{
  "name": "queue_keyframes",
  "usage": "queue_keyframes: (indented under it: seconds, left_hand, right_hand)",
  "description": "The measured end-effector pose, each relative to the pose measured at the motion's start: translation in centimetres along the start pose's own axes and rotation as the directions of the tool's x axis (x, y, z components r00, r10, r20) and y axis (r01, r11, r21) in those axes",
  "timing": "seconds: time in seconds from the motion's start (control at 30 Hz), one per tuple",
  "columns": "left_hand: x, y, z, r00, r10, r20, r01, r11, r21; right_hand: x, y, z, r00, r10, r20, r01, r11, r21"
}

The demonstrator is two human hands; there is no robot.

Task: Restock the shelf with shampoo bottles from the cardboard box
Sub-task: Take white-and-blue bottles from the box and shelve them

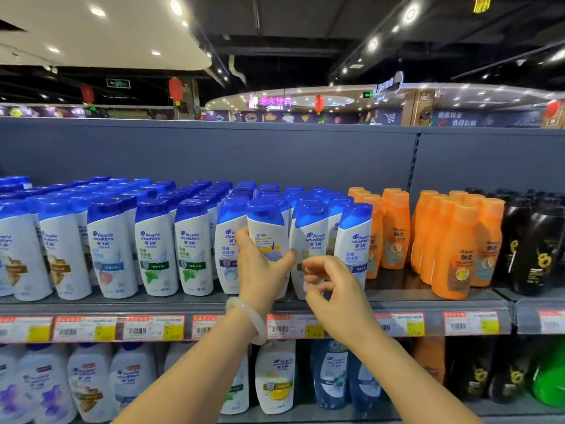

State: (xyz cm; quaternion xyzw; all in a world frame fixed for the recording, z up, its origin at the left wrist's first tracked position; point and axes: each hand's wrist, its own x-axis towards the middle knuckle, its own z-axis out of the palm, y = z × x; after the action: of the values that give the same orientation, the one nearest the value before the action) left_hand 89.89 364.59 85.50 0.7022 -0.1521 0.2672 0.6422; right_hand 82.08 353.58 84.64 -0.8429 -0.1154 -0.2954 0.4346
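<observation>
My left hand (262, 272) grips a white shampoo bottle with a blue cap (266, 228), held upright at the front of the top shelf (183, 304), its back label facing me. My right hand (331, 287) hovers just right of it with fingers loosely curled and nothing in them, in front of another white bottle (308, 240). Rows of white, blue-capped shampoo bottles (116, 246) fill the shelf to the left and behind. The cardboard box is out of view.
Orange bottles (452, 249) and black bottles (532, 246) stand to the right on the same shelf. Price tags (153, 327) line the shelf edge. A lower shelf holds more white, blue, black and green bottles (275, 377). A grey back panel (214, 154) rises behind.
</observation>
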Motion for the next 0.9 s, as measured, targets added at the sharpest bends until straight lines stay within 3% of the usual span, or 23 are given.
queue_keyframes:
  seconds: [0.27,0.5,0.67,0.77,0.9]
  left_hand:
    - [0.3,-1.5,0.4,0.995,-0.065,0.072,0.062,0.997,0.04]
    - [0.1,-1.8,0.4,0.998,-0.008,0.059,0.007,1.0,0.024]
    - [0.5,-2.2,0.2,0.994,-0.03,0.109,0.029,1.0,0.004]
    - [0.2,-2.2,-0.4,0.991,0.022,0.134,-0.033,0.996,0.08]
    - [-1.6,-3.0,-1.7,0.994,0.028,0.11,-0.051,0.976,0.213]
  right_hand:
    - [0.1,-0.1,-0.5,1.0,0.001,0.012,-0.001,1.0,-0.002]
    - [2.7,-1.9,-0.9,0.999,-0.045,0.004,0.045,0.996,-0.075]
    - [7.5,-4.6,-2.1,0.971,-0.24,-0.021,0.226,0.936,-0.27]
    - [10.9,-6.0,-2.4,0.955,-0.273,0.119,0.297,0.849,-0.437]
    - [13.4,-6.9,-1.7,0.915,-0.117,0.386,0.35,0.704,-0.618]
